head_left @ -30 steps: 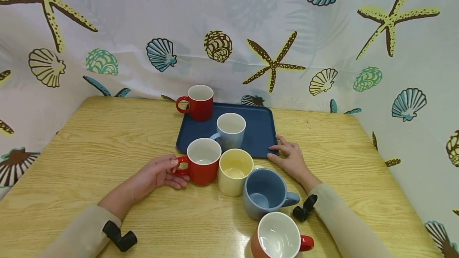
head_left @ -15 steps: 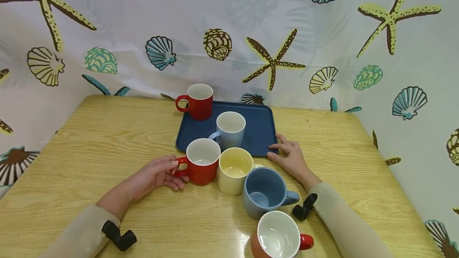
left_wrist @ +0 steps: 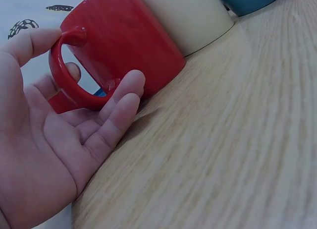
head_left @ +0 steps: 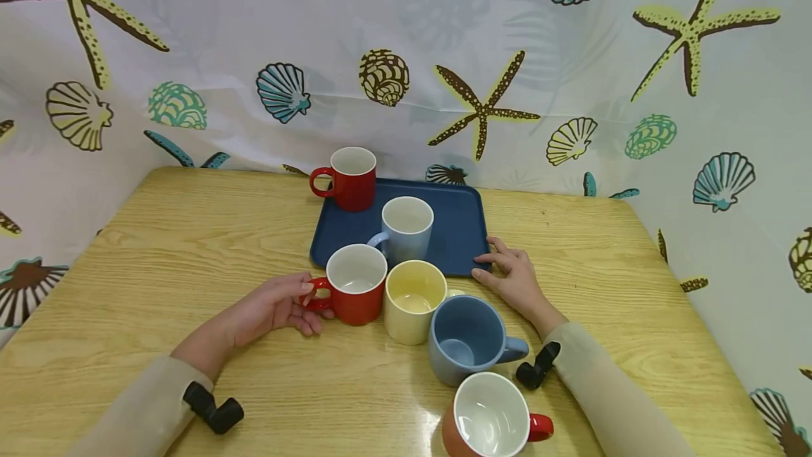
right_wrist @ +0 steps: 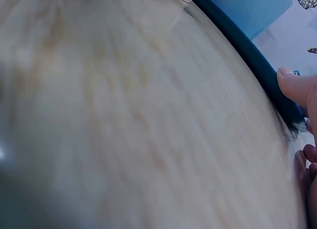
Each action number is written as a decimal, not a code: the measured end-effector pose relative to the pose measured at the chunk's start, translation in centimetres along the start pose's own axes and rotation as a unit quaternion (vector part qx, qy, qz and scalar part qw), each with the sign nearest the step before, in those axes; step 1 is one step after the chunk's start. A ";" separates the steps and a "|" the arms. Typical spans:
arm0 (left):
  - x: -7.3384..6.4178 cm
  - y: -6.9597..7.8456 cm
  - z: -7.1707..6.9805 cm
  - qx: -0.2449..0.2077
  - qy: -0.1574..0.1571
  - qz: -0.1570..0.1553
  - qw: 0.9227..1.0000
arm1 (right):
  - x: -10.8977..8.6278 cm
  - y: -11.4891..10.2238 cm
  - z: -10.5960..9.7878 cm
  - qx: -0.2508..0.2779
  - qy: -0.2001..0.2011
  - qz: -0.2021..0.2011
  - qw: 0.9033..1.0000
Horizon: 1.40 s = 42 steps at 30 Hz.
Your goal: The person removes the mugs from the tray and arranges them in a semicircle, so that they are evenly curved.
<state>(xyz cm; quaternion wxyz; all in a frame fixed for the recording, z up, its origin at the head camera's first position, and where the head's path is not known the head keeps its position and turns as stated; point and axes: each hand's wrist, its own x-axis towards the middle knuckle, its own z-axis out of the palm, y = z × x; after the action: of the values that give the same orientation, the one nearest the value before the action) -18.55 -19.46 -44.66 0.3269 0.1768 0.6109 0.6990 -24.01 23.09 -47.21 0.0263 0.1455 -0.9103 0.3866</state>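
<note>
My left hand [head_left: 273,312] pinches the handle of a red mug [head_left: 359,305] with a white inside. In the left wrist view the mug [left_wrist: 121,45] stands on the wood, thumb and forefinger at its handle, the other fingers below it. At the front right corner of the blue tray [head_left: 457,231], my right hand [head_left: 512,279] grips the rim; its thumb [right_wrist: 294,87] lies on the edge in the right wrist view. A pale blue mug [head_left: 406,235] and another red mug [head_left: 355,185] stand on that tray. Beside the held mug is a yellow mug [head_left: 406,319].
A blue mug [head_left: 459,358] and a third red mug [head_left: 491,418] continue the slanting row towards the front edge. The wooden table [head_left: 209,231] runs up to a white curtain [head_left: 222,13] printed with shells and starfish.
The red mug in my left hand has shifted very slightly left, and the hand with it. My right hand stays at the tray corner. The head view has tilted a little.
</note>
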 end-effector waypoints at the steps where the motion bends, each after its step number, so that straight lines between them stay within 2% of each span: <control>1: 0.1 0.0 -0.1 0.001 -0.003 -0.001 1.000 | 0.0 0.0 0.0 0.001 0.001 0.000 1.000; 8: 0.5 0.2 -0.5 -0.001 -0.031 0.002 1.000 | 0.0 -0.2 0.0 0.008 0.000 0.003 1.000; 14: 0.7 0.5 -0.8 -0.018 -0.040 -0.006 0.999 | 0.1 -0.2 0.0 0.009 0.002 0.006 1.000; 19: 0.8 1.0 -1.0 0.003 -0.023 -0.031 0.999 | 0.0 -0.1 0.0 0.010 0.004 0.002 1.000; 23: 0.6 1.8 -1.5 0.049 0.008 -0.066 0.997 | 0.0 0.0 0.0 0.010 0.004 0.000 1.000; 27: 0.3 2.9 -2.1 0.123 0.035 -0.100 0.987 | 0.0 0.0 -0.1 0.010 0.000 0.002 1.000; 31: 0.7 4.1 -2.7 0.190 0.060 -0.105 0.974 | 0.0 0.0 -0.1 0.007 0.000 0.003 1.000; 37: 2.6 5.5 -3.3 0.255 0.082 -0.093 0.959 | 0.0 0.1 -0.1 0.011 0.001 0.000 1.000; 40: 3.7 6.0 -3.1 0.280 0.088 -0.097 0.951 | 0.1 0.2 0.0 0.010 0.001 -0.001 1.000; 42: 4.6 6.3 -2.8 0.289 0.086 -0.098 0.948 | 0.1 0.3 0.1 0.007 0.001 0.003 1.000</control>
<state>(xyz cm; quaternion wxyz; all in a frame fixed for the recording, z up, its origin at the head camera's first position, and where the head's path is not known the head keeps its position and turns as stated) -25.18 -18.72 -39.78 0.2747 0.1421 0.8269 0.4696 -24.19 23.21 -47.42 0.0253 0.1430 -0.9077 0.3936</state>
